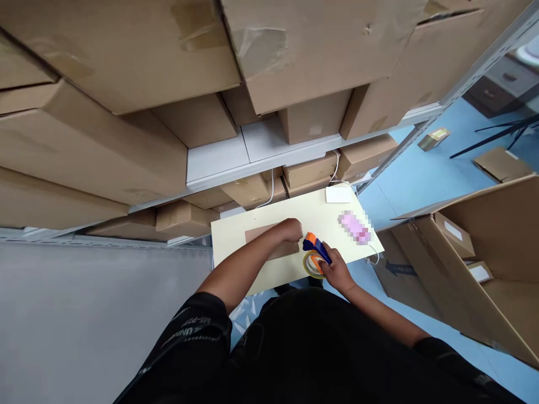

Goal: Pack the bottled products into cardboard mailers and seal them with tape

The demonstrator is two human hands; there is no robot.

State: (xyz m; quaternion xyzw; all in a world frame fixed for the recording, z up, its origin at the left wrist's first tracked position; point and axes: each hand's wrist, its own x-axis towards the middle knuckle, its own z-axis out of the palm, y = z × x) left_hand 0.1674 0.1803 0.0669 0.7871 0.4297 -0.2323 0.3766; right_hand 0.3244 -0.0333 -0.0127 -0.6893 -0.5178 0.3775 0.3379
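Matt brown cardboard parcel [269,240] on a smooth pale tabletop [236,241]; glossy plastic tape dispenser [315,249], orange and blue.

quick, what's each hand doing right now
Left hand: pressed down on the flat brown parcel on the table; open or closed cannot be told.
Right hand: closed on the tape dispenser, beside the parcel.

Flat brown cardboard parcel [272,240], rectangular, lying on the pale yellow surface [269,219] with its long side running left to right; the left hand [290,230] presses down on its right end. Blue and orange handheld tape dispenser [315,247], carrying a roll of clear tape on an orange core, gripped in the right hand [334,272] just beside the parcel's right edge, near the surface's front edge
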